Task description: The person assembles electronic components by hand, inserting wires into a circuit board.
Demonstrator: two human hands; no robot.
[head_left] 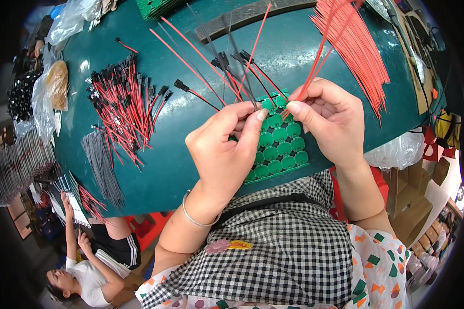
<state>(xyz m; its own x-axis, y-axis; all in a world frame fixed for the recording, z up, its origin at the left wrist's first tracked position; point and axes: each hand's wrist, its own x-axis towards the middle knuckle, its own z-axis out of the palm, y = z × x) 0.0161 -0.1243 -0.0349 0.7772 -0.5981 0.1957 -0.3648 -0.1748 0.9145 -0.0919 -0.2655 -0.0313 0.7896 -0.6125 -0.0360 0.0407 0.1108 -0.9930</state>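
Observation:
My left hand (224,144) is closed in a pinch on thin black wires (241,62), which rise away from its fingertips. In my right hand (331,121), thumb and forefinger grip several long red wires (314,67) whose lower ends point down at a green circuit board panel (281,150). That panel, made of many small rounded boards, lies under both hands and is partly covered by them. Around its far edge, black plug connectors (221,61) on red and black leads stick out beyond my left fingers. Exactly where the wire tips meet the panel is hidden.
A heap of connector leads (123,98) and a grey wire bundle (103,167) lie left on the green table (175,139). Red wires (353,51) fan out at the far right. A dark bar (252,19) lies at the back. Another person (95,273) sits lower left.

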